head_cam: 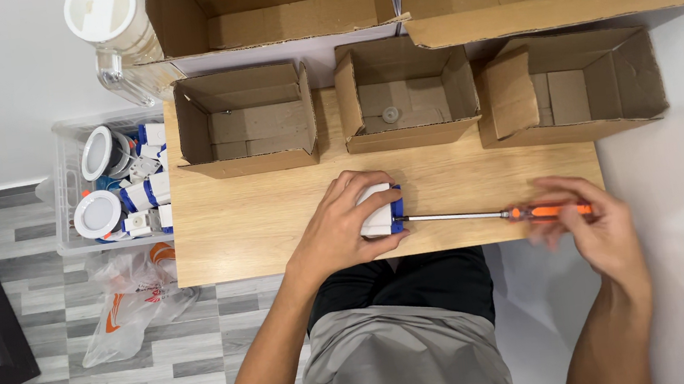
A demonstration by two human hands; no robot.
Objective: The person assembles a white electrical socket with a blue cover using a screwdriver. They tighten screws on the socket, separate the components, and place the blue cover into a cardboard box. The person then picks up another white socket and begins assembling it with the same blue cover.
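Note:
My left hand [344,228] grips a small white box-shaped part with a blue end [381,210], holding it down on the wooden table [243,229]. My right hand [595,227] holds the orange handle of a long screwdriver [499,215]. The screwdriver lies level, and its metal shaft reaches left to the blue end of the white part. My right hand is blurred.
Three open cardboard boxes [246,121] [405,93] [571,89] stand along the table's back; the middle one holds a small round piece [390,114]. Two larger boxes sit behind. A clear bin [70,214] of white and blue parts stands left, with a plastic bag [135,297] on the floor.

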